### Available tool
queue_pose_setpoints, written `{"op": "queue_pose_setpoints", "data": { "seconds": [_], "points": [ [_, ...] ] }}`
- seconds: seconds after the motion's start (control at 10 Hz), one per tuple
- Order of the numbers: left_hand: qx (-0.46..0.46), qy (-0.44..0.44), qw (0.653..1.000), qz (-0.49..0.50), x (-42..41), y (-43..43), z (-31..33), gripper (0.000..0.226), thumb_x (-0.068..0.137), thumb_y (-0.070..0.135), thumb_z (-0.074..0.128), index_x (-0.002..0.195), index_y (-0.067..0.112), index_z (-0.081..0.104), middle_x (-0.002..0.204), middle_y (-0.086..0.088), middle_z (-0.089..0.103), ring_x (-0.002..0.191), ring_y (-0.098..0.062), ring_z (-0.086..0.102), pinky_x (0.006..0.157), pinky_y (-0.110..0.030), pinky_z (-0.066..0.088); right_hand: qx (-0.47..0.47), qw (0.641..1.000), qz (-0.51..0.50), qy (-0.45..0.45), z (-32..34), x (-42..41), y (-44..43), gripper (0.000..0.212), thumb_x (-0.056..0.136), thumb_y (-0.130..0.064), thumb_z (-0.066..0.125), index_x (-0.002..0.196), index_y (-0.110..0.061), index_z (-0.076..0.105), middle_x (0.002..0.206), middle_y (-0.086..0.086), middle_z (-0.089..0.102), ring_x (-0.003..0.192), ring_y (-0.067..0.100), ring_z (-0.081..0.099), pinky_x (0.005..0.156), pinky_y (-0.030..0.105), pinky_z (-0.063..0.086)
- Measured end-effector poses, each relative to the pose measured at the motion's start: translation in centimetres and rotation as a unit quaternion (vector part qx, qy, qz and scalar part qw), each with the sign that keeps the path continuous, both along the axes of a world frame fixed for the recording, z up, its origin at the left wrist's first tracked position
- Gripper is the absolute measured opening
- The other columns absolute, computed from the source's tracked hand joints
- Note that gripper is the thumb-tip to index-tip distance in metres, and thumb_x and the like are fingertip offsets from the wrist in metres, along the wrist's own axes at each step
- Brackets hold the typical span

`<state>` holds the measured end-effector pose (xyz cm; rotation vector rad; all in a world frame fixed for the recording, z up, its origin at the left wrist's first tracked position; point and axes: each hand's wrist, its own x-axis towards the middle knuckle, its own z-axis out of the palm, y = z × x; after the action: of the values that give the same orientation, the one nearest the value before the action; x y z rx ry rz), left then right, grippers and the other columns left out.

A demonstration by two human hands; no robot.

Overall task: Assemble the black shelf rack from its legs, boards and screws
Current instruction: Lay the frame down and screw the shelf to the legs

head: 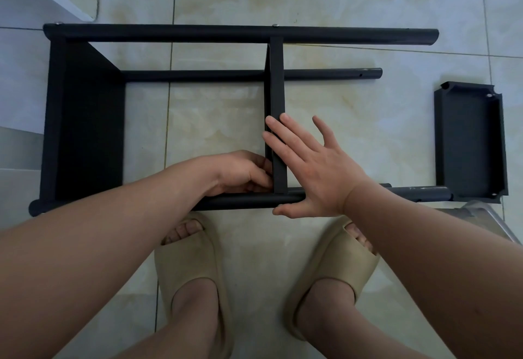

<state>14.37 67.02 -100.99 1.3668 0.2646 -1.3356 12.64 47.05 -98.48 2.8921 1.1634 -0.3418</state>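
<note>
Right hand [317, 171] is lying flat, fingers straight, pressing the middle board [276, 81] at frame centre, probably to keep it square against the near leg [424, 192]. Left hand [240, 173], just to its left, is curling its fingers into that joint. The fingertips are hidden, so I cannot tell whether they are pinching a screw. The rack [87, 120] is lying on its side across the tiled floor [339, 4].

Count:
- three legs showing
- two boards fitted
- one loose board [467, 137] at right
- two screw heads [276, 25] on the far leg [198, 34], upper frame
</note>
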Motion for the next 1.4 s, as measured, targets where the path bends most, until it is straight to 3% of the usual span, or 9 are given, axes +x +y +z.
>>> {"op": "queue_pose_setpoints", "data": {
  "seconds": [0.2,0.3,0.8,1.1,1.2,1.3,1.4],
  "points": [
    [-0.011,0.009,1.0,0.0,-0.08,-0.06,-0.32,0.008,0.092,0.001,0.058,0.094,0.006,0.065,0.08,-0.006,0.07,0.076,-0.019,0.069,0.073,-0.027,0.054,0.002,1.0,0.001,-0.002,-0.03,0.0,0.0,0.118,0.077,-0.089,0.035,0.162,-0.011,0.015,0.171,0.006,0.003,0.158,0.024,0.002,0.121,0.063,0.013],
    [0.002,-0.012,1.0,-0.024,-0.06,-0.1,-0.17,0.015,0.088,-0.001,0.06,0.079,0.011,0.063,0.066,-0.001,0.066,0.059,-0.011,0.063,0.056,-0.02,0.049,0.001,1.0,0.0,-0.001,-0.08,0.0,0.02,0.118,0.077,-0.09,0.035,0.162,-0.011,0.014,0.171,0.006,0.003,0.158,0.023,0.002,0.121,0.062,0.013],
    [-0.003,0.013,1.0,0.003,0.09,-0.1,-0.05,0.02,0.09,-0.009,0.056,0.107,0.001,0.061,0.075,-0.007,0.066,0.067,-0.016,0.067,0.064,-0.024,0.054,0.008,1.0,0.0,-0.006,-0.17,0.05,-0.05,0.118,0.076,-0.089,0.036,0.162,-0.011,0.015,0.171,0.006,0.004,0.158,0.023,0.002,0.121,0.062,0.013],
    [0.009,-0.012,1.0,-0.019,0.0,-0.19,0.15,0.01,0.088,-0.003,0.059,0.087,0.006,0.063,0.067,-0.003,0.066,0.06,-0.013,0.064,0.055,-0.02,0.05,0.004,1.0,-0.004,0.006,0.03,0.04,0.01,0.118,0.076,-0.089,0.036,0.162,-0.011,0.015,0.171,0.005,0.002,0.158,0.023,0.0,0.121,0.062,0.013],
    [0.022,-0.027,0.999,-0.016,0.06,-0.31,0.13,0.014,0.086,-0.007,0.058,0.086,0.005,0.065,0.069,-0.007,0.065,0.065,-0.018,0.063,0.061,-0.024,0.05,0.008,1.0,-0.003,0.004,-0.05,0.0,0.04,0.118,0.076,-0.089,0.037,0.162,-0.011,0.015,0.171,0.005,0.003,0.158,0.023,0.001,0.121,0.062,0.013],
    [0.027,-0.033,0.999,-0.01,0.07,-0.42,0.11,0.015,0.086,-0.01,0.057,0.094,0.001,0.064,0.077,-0.012,0.064,0.074,-0.023,0.063,0.069,-0.028,0.051,0.011,1.0,-0.002,0.001,-0.08,0.02,0.03,0.118,0.076,-0.089,0.037,0.162,-0.011,0.016,0.171,0.006,0.004,0.158,0.023,0.002,0.121,0.063,0.014],
    [0.023,-0.031,0.999,-0.005,0.09,-0.44,0.24,0.018,0.086,-0.012,0.056,0.101,-0.003,0.063,0.079,-0.014,0.064,0.072,-0.021,0.064,0.064,-0.024,0.053,0.008,1.0,-0.001,0.002,-0.08,0.04,0.0,0.119,0.076,-0.089,0.037,0.162,-0.011,0.015,0.171,0.006,0.003,0.158,0.023,0.001,0.121,0.062,0.013]
  ]
}}
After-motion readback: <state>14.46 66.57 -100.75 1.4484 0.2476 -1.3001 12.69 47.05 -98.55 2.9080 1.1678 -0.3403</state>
